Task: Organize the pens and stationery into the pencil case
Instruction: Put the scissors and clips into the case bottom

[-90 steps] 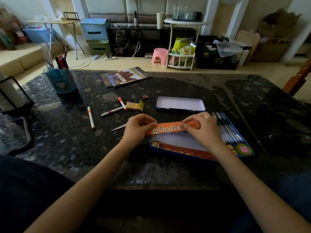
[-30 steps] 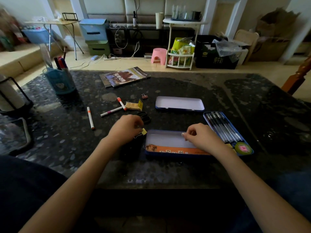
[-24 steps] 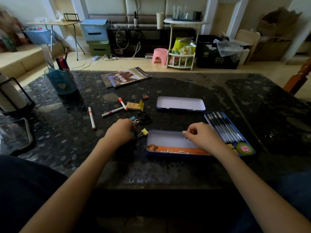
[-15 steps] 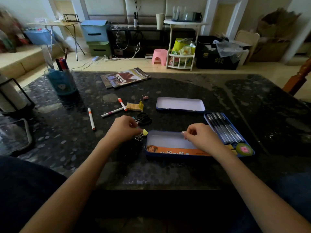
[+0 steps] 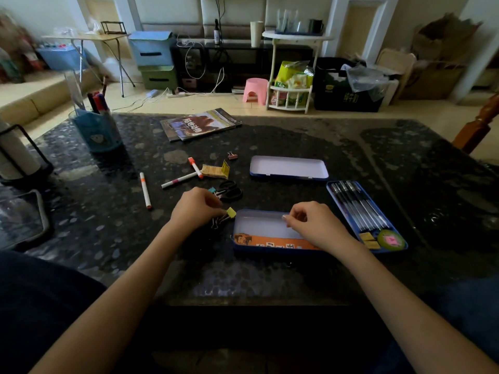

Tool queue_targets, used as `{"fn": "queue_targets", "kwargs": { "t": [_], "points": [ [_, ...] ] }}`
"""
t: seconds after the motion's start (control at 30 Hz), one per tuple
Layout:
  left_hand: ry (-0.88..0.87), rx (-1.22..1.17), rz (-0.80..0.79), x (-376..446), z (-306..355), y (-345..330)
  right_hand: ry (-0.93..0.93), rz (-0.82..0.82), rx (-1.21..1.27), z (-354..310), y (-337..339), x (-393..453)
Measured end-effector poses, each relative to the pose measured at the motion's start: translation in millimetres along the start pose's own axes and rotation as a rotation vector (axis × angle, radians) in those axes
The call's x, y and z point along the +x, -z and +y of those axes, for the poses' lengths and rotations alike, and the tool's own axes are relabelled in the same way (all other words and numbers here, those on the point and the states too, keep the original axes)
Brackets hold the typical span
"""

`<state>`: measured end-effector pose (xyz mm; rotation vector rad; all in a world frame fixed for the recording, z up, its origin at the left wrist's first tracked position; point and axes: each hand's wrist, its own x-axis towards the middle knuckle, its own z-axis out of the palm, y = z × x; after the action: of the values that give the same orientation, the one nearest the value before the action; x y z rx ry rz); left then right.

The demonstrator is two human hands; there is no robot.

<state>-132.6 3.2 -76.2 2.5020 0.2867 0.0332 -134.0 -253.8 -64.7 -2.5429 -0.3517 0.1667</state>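
A blue tin pencil case tray [image 5: 259,221] lies at the table's near middle, and an orange ruler [image 5: 275,242] sits along its near wall. My left hand [image 5: 195,209] pinches a yellow binder clip [image 5: 231,212] just left of the tray's far-left corner. My right hand [image 5: 316,225] is over the tray's right part, fingers curled, thumb and forefinger at its far rim. To the right, a second tray [image 5: 340,184] holds several black pens [image 5: 359,206], erasers and a tape roll [image 5: 391,240]. The white-lined lid [image 5: 289,167] lies behind.
Black scissors [image 5: 229,190], a teal clip [image 5: 212,190], three markers [image 5: 145,190] [image 5: 179,180] [image 5: 195,167], a yellow packet [image 5: 214,170] and a small clip [image 5: 232,156] lie left of the lid. Farther back are a blue pen holder [image 5: 97,130] and a magazine [image 5: 199,124].
Three seconds ago both hands held the orange ruler over the tray; it now lies inside. My left hand went to the clips and brought the yellow one up to the tray's corner.
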Motion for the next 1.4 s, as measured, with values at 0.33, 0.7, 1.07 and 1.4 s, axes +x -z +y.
{"fn": "queue_targets", "kwargs": {
  "t": [0.33, 0.7, 1.07, 1.4],
  "points": [
    [-0.164, 0.274, 0.068, 51.4, 7.4, -23.9, -0.024, -0.014, 0.004, -0.1, -3.0, 3.0],
    [-0.394, 0.137, 0.329, 41.7, 23.7, -13.5, 0.013, 0.036, 0.027, 1.2, -0.4, 4.1],
    [-0.785, -0.075, 0.117, -21.2, 103.4, -40.7, 0.058, 0.252, 0.693, -2.9, 20.8, 4.7],
    [-0.661, -0.074, -0.209, -35.9, 94.4, -57.0, -0.260, 0.088, 0.559, 18.0, 55.5, 2.9]
  ]
}}
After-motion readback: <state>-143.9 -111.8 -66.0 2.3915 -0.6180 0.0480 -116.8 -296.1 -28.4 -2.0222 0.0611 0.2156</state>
